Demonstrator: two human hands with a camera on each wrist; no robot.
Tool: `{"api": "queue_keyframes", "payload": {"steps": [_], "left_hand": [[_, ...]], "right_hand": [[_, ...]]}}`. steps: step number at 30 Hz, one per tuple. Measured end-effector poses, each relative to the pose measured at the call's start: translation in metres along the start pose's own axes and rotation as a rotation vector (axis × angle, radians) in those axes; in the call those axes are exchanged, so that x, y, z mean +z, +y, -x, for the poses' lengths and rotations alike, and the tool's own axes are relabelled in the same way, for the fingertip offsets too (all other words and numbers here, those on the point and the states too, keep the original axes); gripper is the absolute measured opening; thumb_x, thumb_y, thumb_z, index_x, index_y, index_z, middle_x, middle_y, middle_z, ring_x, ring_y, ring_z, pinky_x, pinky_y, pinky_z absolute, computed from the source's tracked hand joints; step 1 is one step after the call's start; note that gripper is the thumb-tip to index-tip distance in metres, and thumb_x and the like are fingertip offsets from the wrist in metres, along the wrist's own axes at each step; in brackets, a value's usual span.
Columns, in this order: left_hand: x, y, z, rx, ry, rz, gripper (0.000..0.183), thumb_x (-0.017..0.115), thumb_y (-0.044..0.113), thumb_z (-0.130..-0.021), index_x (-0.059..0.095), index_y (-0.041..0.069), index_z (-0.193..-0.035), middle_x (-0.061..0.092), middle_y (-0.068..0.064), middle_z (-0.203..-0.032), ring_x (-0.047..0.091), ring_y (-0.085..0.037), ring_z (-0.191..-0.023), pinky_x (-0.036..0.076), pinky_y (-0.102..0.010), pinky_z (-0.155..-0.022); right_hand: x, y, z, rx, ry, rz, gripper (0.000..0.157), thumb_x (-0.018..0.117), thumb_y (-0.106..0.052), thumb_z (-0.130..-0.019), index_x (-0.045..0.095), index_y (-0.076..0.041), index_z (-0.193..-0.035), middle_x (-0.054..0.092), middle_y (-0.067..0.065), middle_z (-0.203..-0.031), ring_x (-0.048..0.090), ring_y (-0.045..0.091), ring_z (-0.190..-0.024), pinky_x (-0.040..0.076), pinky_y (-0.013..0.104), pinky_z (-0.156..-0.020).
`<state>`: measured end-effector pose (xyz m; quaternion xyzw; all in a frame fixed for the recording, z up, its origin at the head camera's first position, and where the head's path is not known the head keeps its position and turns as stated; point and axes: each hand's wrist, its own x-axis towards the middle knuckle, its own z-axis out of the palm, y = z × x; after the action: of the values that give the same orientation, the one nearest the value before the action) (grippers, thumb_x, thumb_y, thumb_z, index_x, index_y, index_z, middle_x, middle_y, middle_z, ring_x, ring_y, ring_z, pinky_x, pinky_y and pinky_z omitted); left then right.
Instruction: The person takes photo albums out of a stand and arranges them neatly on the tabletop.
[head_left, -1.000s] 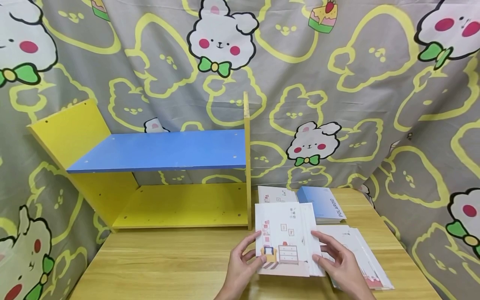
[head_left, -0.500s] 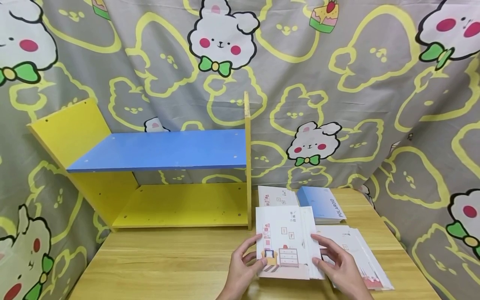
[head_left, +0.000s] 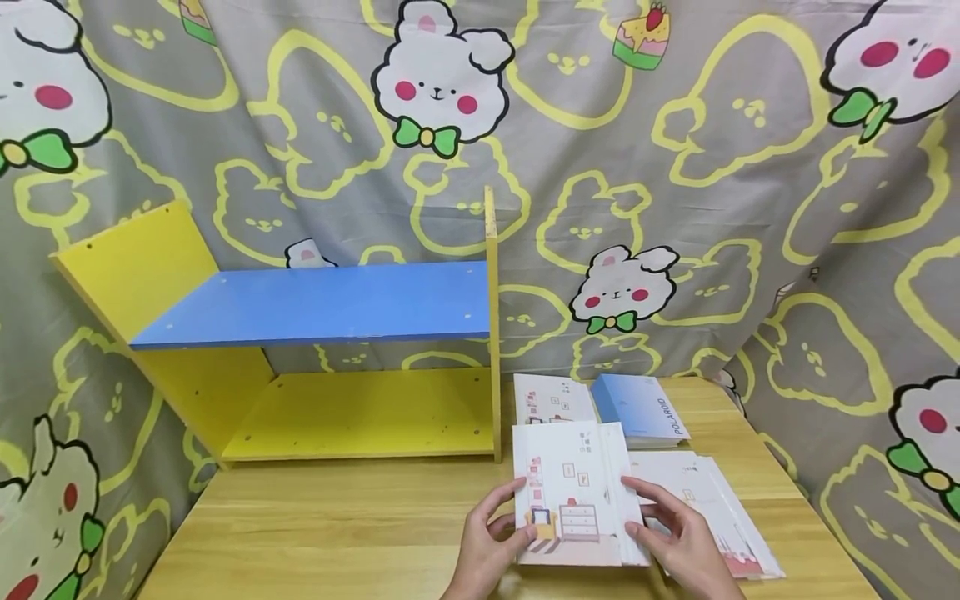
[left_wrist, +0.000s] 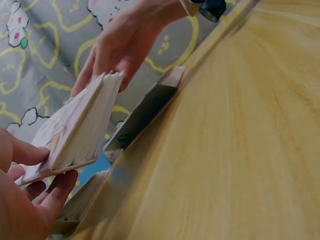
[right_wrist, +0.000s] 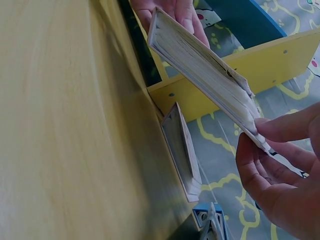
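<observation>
Both hands hold a white book (head_left: 567,492), its cover printed with an armchair, a chest of drawers and small picture frames. My left hand (head_left: 491,542) grips the left edge, thumb on the cover and fingers beneath. At the opposite edge my right hand (head_left: 678,537) pinches the cover and pages between thumb and fingers. In the left wrist view the book (left_wrist: 82,125) is raised off the table and tilted, its thick page block showing. The right wrist view shows the book (right_wrist: 200,70) from its page edge, with the pages slightly fanned near my right fingers.
A yellow shelf unit with a blue board (head_left: 322,304) stands at the left back. Behind the held book lie another white book (head_left: 551,392) and a blue book (head_left: 641,408) marked POLAROID. More white books (head_left: 731,525) lie at the right. A patterned curtain (head_left: 450,192) surrounds the wooden table (head_left: 315,533).
The held book has come slightly down and nearer to me, both hands moving with it. More of the white book behind it shows. The grip looks the same.
</observation>
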<state>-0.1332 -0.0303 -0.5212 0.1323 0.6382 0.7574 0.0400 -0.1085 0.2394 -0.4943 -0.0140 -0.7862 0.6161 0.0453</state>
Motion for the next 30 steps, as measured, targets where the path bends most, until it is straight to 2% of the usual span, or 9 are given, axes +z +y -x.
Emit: {"api": "queue_keyframes", "payload": {"steps": [7,12,15,20,26,30], "left_hand": [[-0.001,-0.005,0.001,-0.01,-0.008,0.004,0.064,0.073,-0.012,-0.083,0.055,0.0,-0.143,0.049,-0.027,-0.146,0.07,-0.029,-0.107,0.06,-0.029,-0.086],[-0.001,-0.007,0.001,-0.028,-0.008,0.016,0.063,0.073,-0.011,-0.084,0.054,-0.001,-0.144,0.048,-0.027,-0.147,0.07,-0.03,-0.108,0.06,-0.027,-0.085],[-0.001,-0.009,0.001,-0.017,-0.005,0.02,0.062,0.072,-0.013,-0.084,0.055,-0.002,-0.143,0.05,-0.028,-0.144,0.07,-0.032,-0.108,0.06,-0.027,-0.085],[-0.002,-0.011,0.002,-0.024,0.006,0.008,0.062,0.068,-0.016,-0.082,0.056,-0.003,-0.141,0.053,-0.027,-0.138,0.069,-0.035,-0.107,0.06,-0.028,-0.086],[-0.004,-0.015,0.005,-0.086,0.005,-0.012,0.062,0.068,-0.016,-0.08,0.058,-0.002,-0.14,0.057,-0.024,-0.135,0.069,-0.033,-0.106,0.059,-0.026,-0.083],[-0.005,-0.018,0.006,-0.076,-0.022,0.001,0.064,0.067,-0.015,-0.079,0.056,-0.004,-0.141,0.056,-0.025,-0.135,0.069,-0.033,-0.106,0.059,-0.026,-0.084]], "right_hand": [[-0.001,0.005,0.0,-0.021,-0.015,0.017,0.052,0.077,0.002,-0.089,0.064,-0.006,-0.138,0.056,0.02,-0.143,0.067,0.015,-0.099,0.06,0.025,-0.078],[-0.001,0.007,-0.001,0.013,-0.015,0.036,0.051,0.077,0.002,-0.088,0.065,-0.009,-0.136,0.057,0.017,-0.141,0.063,0.014,-0.096,0.059,0.026,-0.074],[-0.001,0.009,-0.001,0.028,-0.017,0.052,0.051,0.077,0.001,-0.088,0.066,-0.01,-0.136,0.057,0.017,-0.141,0.061,0.012,-0.096,0.058,0.026,-0.072],[0.0,0.009,-0.002,0.081,-0.017,0.092,0.051,0.077,0.001,-0.088,0.066,-0.012,-0.137,0.057,0.015,-0.141,0.061,0.017,-0.098,0.057,0.027,-0.072],[0.002,0.011,0.0,0.171,-0.021,0.181,0.052,0.079,-0.005,-0.088,0.066,-0.013,-0.138,0.064,0.011,-0.124,0.061,0.018,-0.09,0.05,0.026,-0.066],[0.002,0.011,0.0,0.179,-0.019,0.207,0.052,0.079,-0.005,-0.088,0.066,-0.013,-0.138,0.066,0.008,-0.113,0.061,0.018,-0.087,0.047,0.027,-0.062]]}}
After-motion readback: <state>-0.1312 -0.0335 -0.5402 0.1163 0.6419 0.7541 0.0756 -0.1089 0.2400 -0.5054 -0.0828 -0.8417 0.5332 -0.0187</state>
